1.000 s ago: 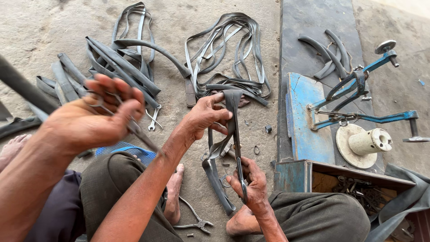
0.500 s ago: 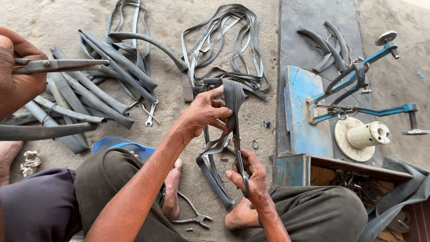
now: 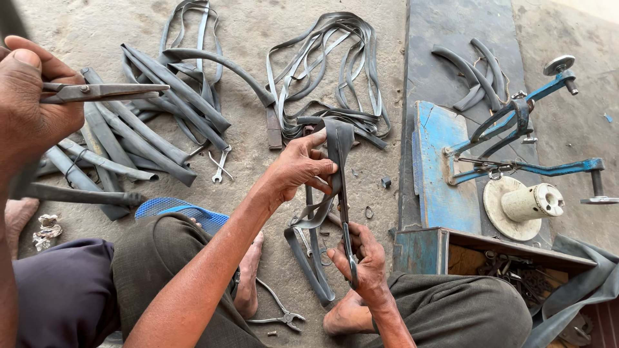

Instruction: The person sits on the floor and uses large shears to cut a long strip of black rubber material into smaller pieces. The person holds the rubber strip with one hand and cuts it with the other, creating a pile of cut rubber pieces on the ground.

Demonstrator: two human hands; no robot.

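My left hand (image 3: 295, 169) pinches the top of a black rubber inner-tube strip (image 3: 338, 143) and holds it upright over the concrete floor. My right hand (image 3: 365, 259), lower down between my feet, is closed on the handles of metal shears (image 3: 343, 216). The blades run up along the strip's edge. The strip's lower end (image 3: 309, 258) curls on the floor. At the left edge, another person's hand (image 3: 29, 106) grips a second pair of shears (image 3: 106, 91) pointing right.
Cut rubber strips (image 3: 151, 125) and thin loops (image 3: 335, 64) lie ahead. A small wrench (image 3: 221, 166), pliers (image 3: 278, 316) and a blue sandal (image 3: 173, 209) are near my legs. A blue clamp stand (image 3: 516, 132), a white spool (image 3: 532, 203) and an open box (image 3: 503, 261) sit right.
The other person's hand has swung left and up to the frame edge with its shears. My hands stay on the strip and shears, hardly moving.
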